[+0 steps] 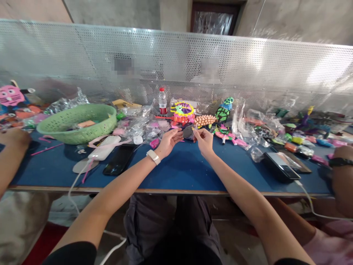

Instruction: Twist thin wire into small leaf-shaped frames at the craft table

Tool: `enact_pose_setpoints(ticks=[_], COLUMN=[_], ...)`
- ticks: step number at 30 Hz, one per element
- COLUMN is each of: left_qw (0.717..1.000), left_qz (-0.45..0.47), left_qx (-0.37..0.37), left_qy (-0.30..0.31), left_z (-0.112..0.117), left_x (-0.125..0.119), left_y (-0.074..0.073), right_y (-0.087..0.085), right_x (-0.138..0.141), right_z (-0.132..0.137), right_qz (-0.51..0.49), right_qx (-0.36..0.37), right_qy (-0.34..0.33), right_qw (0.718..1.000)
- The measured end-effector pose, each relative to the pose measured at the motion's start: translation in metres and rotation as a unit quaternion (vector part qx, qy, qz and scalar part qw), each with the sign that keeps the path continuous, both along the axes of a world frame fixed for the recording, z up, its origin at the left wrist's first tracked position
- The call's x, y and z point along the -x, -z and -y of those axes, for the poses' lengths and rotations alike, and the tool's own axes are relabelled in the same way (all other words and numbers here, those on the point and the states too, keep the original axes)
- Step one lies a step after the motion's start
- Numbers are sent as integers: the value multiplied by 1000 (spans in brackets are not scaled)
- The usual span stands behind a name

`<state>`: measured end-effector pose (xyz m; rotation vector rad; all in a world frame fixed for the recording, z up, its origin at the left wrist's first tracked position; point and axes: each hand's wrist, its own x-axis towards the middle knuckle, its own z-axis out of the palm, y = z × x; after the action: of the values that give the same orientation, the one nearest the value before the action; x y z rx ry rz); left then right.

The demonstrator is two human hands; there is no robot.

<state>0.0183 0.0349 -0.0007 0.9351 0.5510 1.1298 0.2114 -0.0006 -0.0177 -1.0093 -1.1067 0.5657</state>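
A flat, dark grey, roundish piece (188,131), perhaps modelling clay, is between my two hands above the blue table. My right hand (204,141) pinches its right edge between thumb and fingers. On the other side my left hand (168,142), with a pale watch band at the wrist, has its fingers stretched out, their tips at the piece's left edge. Just behind stand colourful clay figures: one with a yellow-edged purple disc (183,110), a tan spiky one (205,120) and a green-and-black turtle-like one (223,113).
A green basket (75,138), a white power bank (104,148) and a black phone (119,160) lie to the left. Another phone (281,165) is at the right. A bottle (162,101) stands before a perforated metal partition (176,55). Other people's arms reach in at both sides.
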Motion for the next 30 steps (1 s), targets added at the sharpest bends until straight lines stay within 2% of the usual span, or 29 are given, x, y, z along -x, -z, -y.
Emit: enact_pose_setpoints(ticks=[13, 20, 30], left_qw=[1000, 1000, 1000], left_qz=[4, 3, 5], left_qx=[-4, 5, 8], left_qy=[27, 7, 22], left_z=[2, 0, 3], left_x=[2, 1, 1], left_y=[-2, -1, -5], right_y=[-4, -2, -2], right_x=[-1, 0, 0], right_z=[2, 1, 2], right_qz=[-19, -9, -23], right_qx=[-9, -6, -18], right_qy=[8, -1, -14], right_qw=[1000, 1000, 999])
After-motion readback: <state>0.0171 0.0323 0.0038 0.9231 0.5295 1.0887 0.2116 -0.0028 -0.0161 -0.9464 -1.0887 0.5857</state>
